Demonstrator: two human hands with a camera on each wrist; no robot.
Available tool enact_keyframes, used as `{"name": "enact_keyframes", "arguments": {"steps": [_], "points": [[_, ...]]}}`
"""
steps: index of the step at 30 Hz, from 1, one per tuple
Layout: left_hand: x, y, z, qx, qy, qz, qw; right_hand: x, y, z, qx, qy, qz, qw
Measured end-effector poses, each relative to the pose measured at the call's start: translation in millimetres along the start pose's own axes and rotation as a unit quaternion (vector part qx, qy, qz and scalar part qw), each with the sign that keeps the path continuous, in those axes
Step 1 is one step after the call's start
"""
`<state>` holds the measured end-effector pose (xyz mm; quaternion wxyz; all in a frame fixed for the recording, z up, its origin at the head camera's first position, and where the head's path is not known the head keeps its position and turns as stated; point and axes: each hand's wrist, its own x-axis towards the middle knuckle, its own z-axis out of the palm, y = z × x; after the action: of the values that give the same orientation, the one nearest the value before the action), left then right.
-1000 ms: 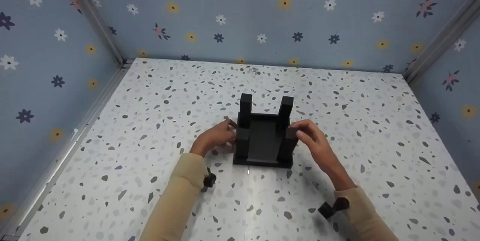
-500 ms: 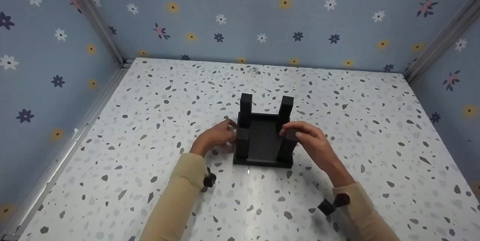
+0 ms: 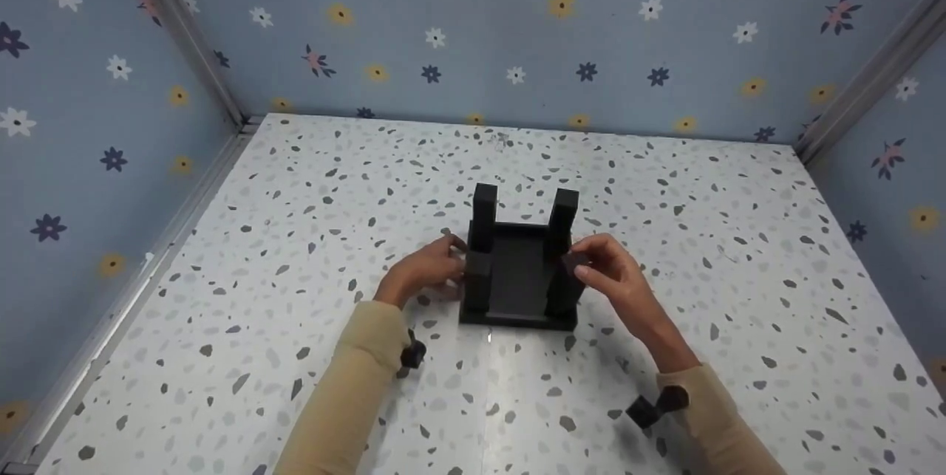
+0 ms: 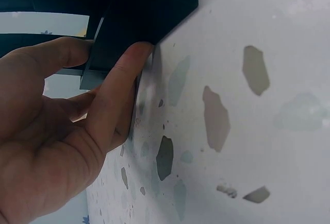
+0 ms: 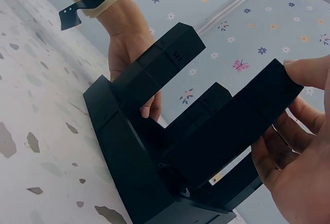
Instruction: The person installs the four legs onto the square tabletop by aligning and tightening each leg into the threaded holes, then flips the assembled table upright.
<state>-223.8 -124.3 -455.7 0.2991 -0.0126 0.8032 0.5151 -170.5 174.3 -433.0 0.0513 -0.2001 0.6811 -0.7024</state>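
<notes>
A small black table (image 3: 519, 275) lies upside down on the speckled tabletop, with several square legs pointing up. My left hand (image 3: 425, 268) holds the low side of it at the left; in the left wrist view the thumb (image 4: 121, 80) presses along the black side panel (image 4: 144, 7). My right hand (image 3: 621, 283) pinches the top of the near right leg (image 3: 565, 292) between thumb and fingers. In the right wrist view that leg (image 5: 242, 123) stands slightly askew of the others, and its foot is partly hidden in shadow.
The white speckled tabletop (image 3: 332, 202) spreads around the black table. Blue flowered panels (image 3: 473, 32) stand at the back and both sides, joined by metal corner posts (image 3: 185, 24). A small black camera mount (image 3: 643, 411) juts from the right sleeve.
My right fingers reached over to the leg's inner side, then drew back to its outer side, and the leg's top looks turned a little. The left hand has stayed in place.
</notes>
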Motion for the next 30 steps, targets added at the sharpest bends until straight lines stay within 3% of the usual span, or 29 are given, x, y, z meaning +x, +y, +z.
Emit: {"name": "enact_keyframes", "arguments": {"steps": [8,17,20,25,30], "points": [[1.9,-0.1,0.5,-0.011,0.001,0.014,0.9998,-1.1,3.7,1.2,-0.027,0.022,-0.012,0.999],[2.4,0.8,0.0,-0.004,0.003,0.005,1.0000,-1.8,7.0,0.5,-0.042,0.033,-0.016,0.998],[2.2,0.6,0.2,-0.008,0.001,0.004,1.0000,-0.5,8.4,-1.1,-0.013,0.025,-0.025,0.999],[2.4,0.1,0.3,-0.011,0.001,0.007,0.9999,2.7,8.3,-2.7,0.044,-0.024,-0.044,0.998],[2.4,-0.4,0.4,-0.001,0.003,0.007,1.0000,3.6,6.4,-2.4,0.069,-0.050,-0.027,0.996]]}}
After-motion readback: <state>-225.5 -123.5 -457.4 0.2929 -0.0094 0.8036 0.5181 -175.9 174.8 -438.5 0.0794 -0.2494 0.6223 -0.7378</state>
